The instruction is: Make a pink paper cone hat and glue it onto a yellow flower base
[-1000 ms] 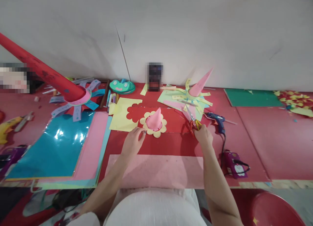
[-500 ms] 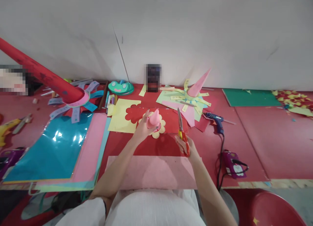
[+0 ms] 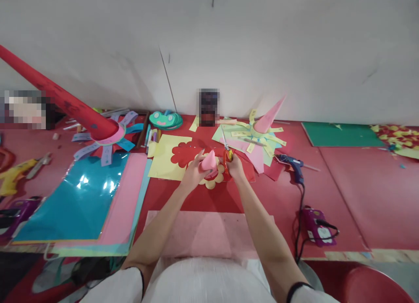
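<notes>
My left hand point(image 3: 194, 173) is closed around a small pink paper cone point(image 3: 208, 161), its tip pointing up. Beneath the cone lies a pale yellow flower-shaped paper point(image 3: 216, 177). Just right of the cone, my right hand point(image 3: 236, 166) grips scissors point(image 3: 226, 148) with red and yellow handles, the blades pointing away from me. Whether the blades are parted is hard to make out. A red scalloped paper shape point(image 3: 180, 155) rests on a yellow sheet point(image 3: 163, 163) left of my hands.
A tall red cone point(image 3: 78, 113) with paper strips stands at left, by a blue sheet point(image 3: 75, 202). At right are a pink cone with yellow strips point(image 3: 268, 116), a blue glue gun point(image 3: 294, 165) and a purple box point(image 3: 316, 228). A green board point(image 3: 340, 135) lies at the back.
My right hand has brought the scissors leftward and up, close beside the pink cone. My left hand still holds the cone in nearly the same place. The view has shifted slightly.
</notes>
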Tool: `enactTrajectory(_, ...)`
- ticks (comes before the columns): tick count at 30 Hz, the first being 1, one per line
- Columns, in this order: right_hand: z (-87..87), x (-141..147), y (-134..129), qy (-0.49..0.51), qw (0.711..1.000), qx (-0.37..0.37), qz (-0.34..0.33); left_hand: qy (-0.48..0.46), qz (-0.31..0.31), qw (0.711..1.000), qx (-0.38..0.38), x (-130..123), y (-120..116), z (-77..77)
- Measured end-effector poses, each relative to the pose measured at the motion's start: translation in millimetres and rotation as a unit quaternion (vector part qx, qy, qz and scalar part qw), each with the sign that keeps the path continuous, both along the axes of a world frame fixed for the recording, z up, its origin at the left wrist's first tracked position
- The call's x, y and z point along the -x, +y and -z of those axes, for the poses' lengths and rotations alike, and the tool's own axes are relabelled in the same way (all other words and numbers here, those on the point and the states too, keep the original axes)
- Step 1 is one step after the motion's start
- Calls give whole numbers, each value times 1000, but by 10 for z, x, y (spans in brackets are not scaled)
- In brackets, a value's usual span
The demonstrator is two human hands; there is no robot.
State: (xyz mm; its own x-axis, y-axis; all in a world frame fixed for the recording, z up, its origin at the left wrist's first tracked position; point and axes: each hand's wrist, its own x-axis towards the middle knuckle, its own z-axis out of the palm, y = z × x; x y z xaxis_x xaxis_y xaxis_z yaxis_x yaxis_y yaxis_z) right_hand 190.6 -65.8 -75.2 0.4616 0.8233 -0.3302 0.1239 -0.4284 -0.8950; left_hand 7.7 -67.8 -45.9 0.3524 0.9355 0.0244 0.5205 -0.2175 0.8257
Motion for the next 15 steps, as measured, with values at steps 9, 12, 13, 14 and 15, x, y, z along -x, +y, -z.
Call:
enactTrajectory(9,-30,-38,80,13,1000,5,-25,30,-21,998,-42,33,60,18)
enactTrajectory(12,-59,-114,85,27,999,-27,-20,48,-6,996,-81,37,54,41)
enactTrajectory(13,-68,-147,86,31,999,-39,-19,54,-4,994,-95,39,49,45)
enactTrajectory(14,-77,-184,85,33,998,-52,-19,61,-7,992,-111,43,45,47)
enactTrajectory(15,-85,-225,80,35,997,-63,-19,69,-13,989,-127,49,44,47)
